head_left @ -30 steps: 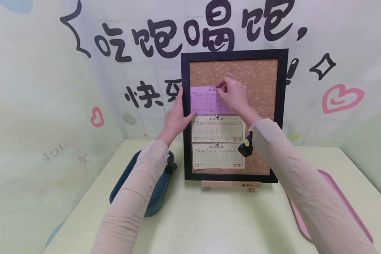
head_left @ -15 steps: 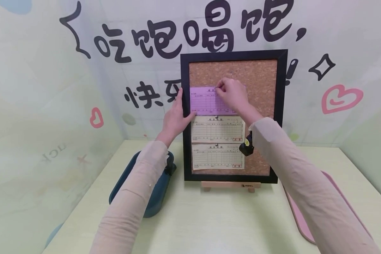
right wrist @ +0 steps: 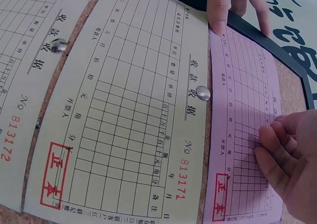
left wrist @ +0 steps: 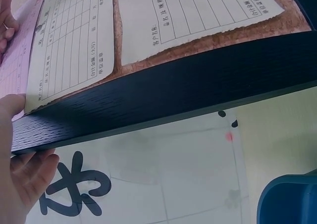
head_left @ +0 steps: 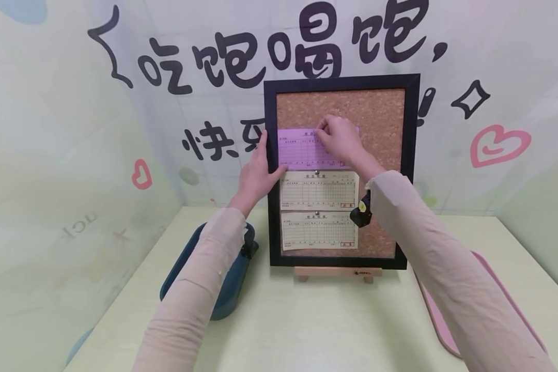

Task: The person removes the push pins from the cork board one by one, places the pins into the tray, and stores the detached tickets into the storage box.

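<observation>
A black-framed corkboard (head_left: 341, 106) stands upright on a small wooden easel. My left hand (head_left: 257, 173) grips its left frame edge; in the left wrist view the thumb lies in front and the fingers are behind. Against the cork lies a pink receipt slip (head_left: 297, 147), the thumb at its lower left corner. My right hand (head_left: 341, 137) is at the slip's top middle, fingertips pinched together on a thumbtack that they almost wholly hide. Below are two cream receipt slips, the upper one (right wrist: 133, 100) and the lower one (head_left: 320, 231), each with a silver thumbtack (right wrist: 203, 92) at its top.
A dark blue bin (head_left: 225, 305) stands on the table left of the board, partly behind the left sleeve. At the right a pink tray (head_left: 439, 330) lies partly under the right sleeve. A printed backdrop (head_left: 204, 181) rises behind the board.
Both hands keep almost the same place on the board and the pink slip. The whole scene has shifted slightly downward in the head view.
</observation>
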`<state>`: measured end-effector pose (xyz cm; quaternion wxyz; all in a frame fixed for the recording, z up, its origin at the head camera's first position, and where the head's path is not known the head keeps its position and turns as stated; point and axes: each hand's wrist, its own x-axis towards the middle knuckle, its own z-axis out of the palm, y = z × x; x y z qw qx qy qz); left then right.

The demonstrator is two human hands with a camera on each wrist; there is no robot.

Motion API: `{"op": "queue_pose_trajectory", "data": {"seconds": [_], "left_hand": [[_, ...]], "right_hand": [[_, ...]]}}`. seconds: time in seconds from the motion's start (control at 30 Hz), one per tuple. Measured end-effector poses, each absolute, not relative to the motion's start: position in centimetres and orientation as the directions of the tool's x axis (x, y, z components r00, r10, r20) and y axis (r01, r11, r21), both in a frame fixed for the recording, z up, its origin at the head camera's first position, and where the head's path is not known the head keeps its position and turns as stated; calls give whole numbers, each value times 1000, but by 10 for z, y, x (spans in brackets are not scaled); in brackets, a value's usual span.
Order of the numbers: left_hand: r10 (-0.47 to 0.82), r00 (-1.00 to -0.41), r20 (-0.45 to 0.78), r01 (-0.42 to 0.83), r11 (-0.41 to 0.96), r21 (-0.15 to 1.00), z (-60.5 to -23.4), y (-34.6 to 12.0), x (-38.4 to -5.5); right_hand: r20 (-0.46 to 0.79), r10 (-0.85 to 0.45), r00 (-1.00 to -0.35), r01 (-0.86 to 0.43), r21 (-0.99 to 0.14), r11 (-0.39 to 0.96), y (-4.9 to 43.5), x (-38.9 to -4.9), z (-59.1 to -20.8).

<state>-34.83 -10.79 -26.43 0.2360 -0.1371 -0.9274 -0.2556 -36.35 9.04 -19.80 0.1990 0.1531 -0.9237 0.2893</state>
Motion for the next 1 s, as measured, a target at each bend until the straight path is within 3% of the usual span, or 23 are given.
{"op": "queue_pose_trajectory", "data": {"seconds": [0.27,0.67,1.0], "left_hand": [[138,-847,513,380,832,404,-264,-107,-348],[143,-843,518,399,812,426,-263,-107,-347],[143,-828,543,414,809,418,-262,-109,-345]], "right_hand": [[452,-207,-867,-436,-489,755,95,-361,-197],[471,-191,-861,-492,-678,547,107,-359,-209],[495,-182,-850,-513,-696,502,119,-356,-218]]}}
